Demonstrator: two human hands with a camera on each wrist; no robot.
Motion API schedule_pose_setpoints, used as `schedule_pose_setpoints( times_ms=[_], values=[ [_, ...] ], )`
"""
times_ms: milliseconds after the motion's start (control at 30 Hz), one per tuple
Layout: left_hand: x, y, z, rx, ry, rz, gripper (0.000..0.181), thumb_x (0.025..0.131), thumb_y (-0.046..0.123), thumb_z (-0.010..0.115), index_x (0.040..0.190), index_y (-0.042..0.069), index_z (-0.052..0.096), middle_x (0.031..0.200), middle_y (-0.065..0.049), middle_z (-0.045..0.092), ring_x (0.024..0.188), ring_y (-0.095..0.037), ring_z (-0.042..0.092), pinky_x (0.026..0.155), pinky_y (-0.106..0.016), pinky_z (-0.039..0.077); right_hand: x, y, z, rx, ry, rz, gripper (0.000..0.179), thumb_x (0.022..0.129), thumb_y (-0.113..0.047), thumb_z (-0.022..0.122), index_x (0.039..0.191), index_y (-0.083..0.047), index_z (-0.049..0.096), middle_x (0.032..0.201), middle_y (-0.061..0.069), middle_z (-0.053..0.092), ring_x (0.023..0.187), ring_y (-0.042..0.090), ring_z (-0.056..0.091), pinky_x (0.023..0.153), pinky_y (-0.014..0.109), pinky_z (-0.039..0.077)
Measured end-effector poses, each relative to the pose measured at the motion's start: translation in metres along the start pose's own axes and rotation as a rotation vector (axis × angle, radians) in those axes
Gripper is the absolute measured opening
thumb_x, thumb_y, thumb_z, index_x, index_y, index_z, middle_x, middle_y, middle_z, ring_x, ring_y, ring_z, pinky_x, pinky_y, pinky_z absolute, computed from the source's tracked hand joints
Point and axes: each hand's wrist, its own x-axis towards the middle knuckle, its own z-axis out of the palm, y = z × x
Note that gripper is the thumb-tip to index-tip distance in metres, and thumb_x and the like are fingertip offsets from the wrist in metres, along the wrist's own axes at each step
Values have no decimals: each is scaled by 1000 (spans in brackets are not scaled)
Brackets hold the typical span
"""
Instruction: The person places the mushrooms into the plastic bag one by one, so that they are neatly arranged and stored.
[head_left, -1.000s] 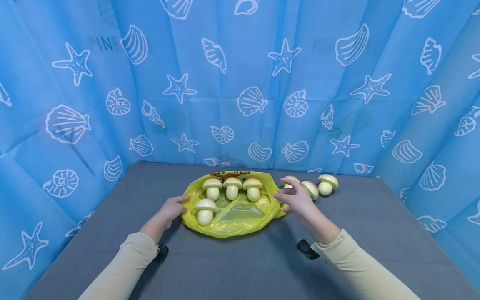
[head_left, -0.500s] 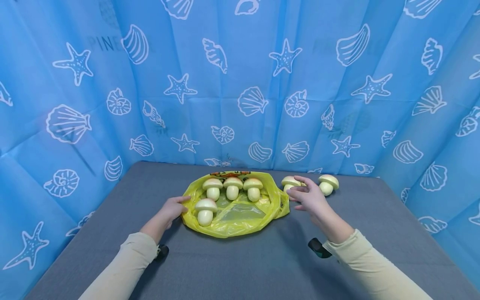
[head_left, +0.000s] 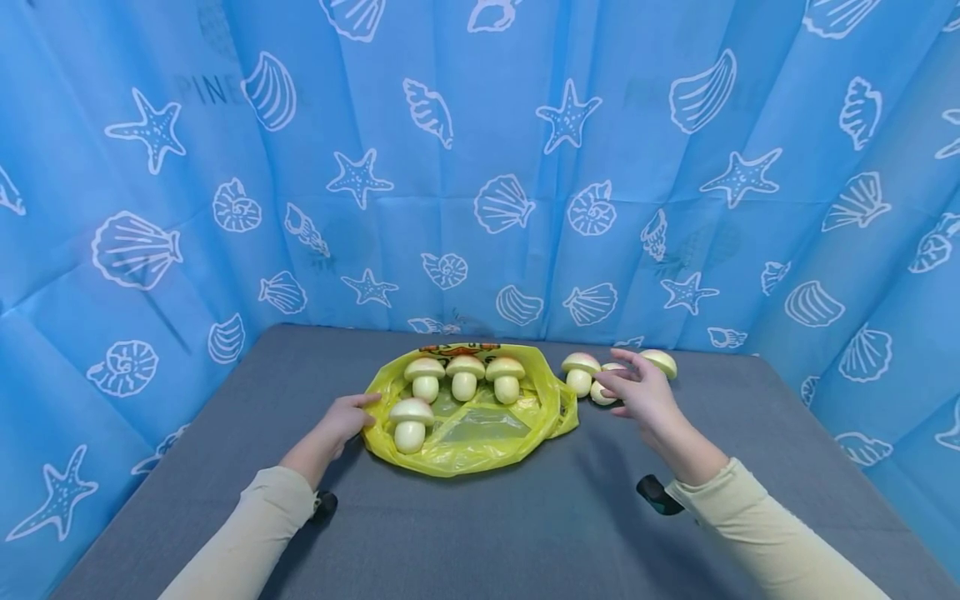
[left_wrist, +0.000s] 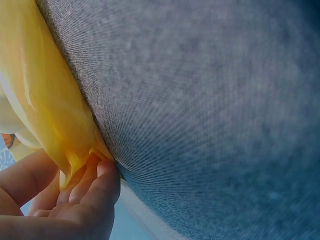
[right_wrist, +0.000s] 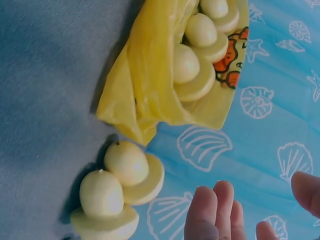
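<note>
I hold both forearms forward over the grey table (head_left: 480,542), pale sleeves (head_left: 232,537) reaching nearly to the wrists. My left hand (head_left: 343,425) sits low at the near-left side of the yellow plastic bag (head_left: 480,427), thumb and fingers drawn close together; in the left wrist view they pinch a fold of the bag's edge between them. My right hand (head_left: 645,395) hangs over the loose mushrooms, fingers bent and pointing leftward. The right wrist view shows a wide gap between its thumb and fingertips, with nothing between them.

The bag lies spread with its mouth facing up toward me, thin, shiny and creased, with an orange and black print on the far inner wall. Inside are four pale mushrooms: a back row of three (head_left: 465,377) and a single mushroom (head_left: 409,425) in front at the left. Each has a thick rounded stem and a broad, smooth cream cap.

Three more mushrooms are on the table, just right of the bag. The nearest to it (head_left: 580,373) shows whole; the middle one (head_left: 602,392) and the far-right one (head_left: 660,362) are partly covered by my right hand. In the right wrist view, two sit snugly side by side, one stem end marked with a small dark spot.
</note>
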Motion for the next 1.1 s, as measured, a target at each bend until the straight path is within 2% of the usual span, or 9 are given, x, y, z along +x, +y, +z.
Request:
schedule_pose_setpoints(
  times_ms=[100, 267, 400, 500, 600, 733, 933, 1100],
  values=[
    [0, 0, 0, 2, 0, 9, 55, 91, -8, 44, 146, -2, 39, 153, -30, 23, 141, -44, 20, 109, -53, 30, 1, 2, -3, -14, 33, -9, 63, 99, -22, 55, 152, -3, 27, 136, 24, 47, 90, 13, 62, 66, 27, 51],
    [0, -1, 0, 4, -4, 7, 56, 91, -8, 44, 146, -2, 39, 153, -30, 24, 141, -44, 20, 109, -53, 31, 2, 8, -9, -66, 76, -51, 63, 99, -25, 54, 152, -2, 27, 137, 26, 44, 108, 31, 56, 67, 27, 49],
    [0, -1, -1, 3, 0, -2, 55, 92, -8, 44, 146, -1, 40, 153, -29, 24, 141, -43, 20, 109, -53, 30, 4, 13, -14, -96, 112, -79, 63, 99, -26, 54, 152, -3, 29, 139, 26, 41, 112, 35, 53, 69, 29, 49],
    [2, -1, -1, 8, 2, -6, 55, 91, -8, 44, 146, -1, 40, 153, -28, 25, 141, -42, 20, 110, -52, 29, 7, 17, -16, -107, 137, -99, 62, 99, -24, 54, 151, -2, 29, 141, 28, 39, 120, 39, 47, 81, 39, 50],
    [3, -1, -1, 9, 3, -8, 56, 91, -8, 45, 146, 0, 40, 153, -27, 26, 141, -42, 21, 110, -52, 29, 11, 21, -20, -109, 156, -121, 62, 99, -20, 54, 152, -1, 28, 144, 31, 34, 130, 43, 37, 95, 52, 43],
    [5, -2, -1, 15, 6, -12, 56, 91, -8, 45, 146, 0, 41, 153, -27, 27, 141, -42, 21, 110, -52, 30, 18, 28, -25, -122, 181, -143, 62, 99, -16, 54, 152, 1, 26, 147, 34, 29, 136, 46, 29, 103, 57, 34],
    [3, -1, -2, 21, 5, -10, 55, 92, -8, 45, 146, 0, 41, 153, -27, 26, 141, -43, 21, 109, -52, 30, 27, 37, -34, -189, 213, -147, 64, 99, -19, 54, 153, -1, 25, 150, 33, 24, 138, 47, 24, 106, 59, 30],
    [2, 0, -2, 22, -1, -13, 55, 92, -7, 45, 146, 0, 41, 153, -27, 26, 141, -42, 22, 109, -52, 30, 35, 44, -40, -245, 209, -139, 67, 100, -23, 53, 154, -3, 20, 155, 30, 18, 141, 47, 18, 107, 61, 26]
  ],
)
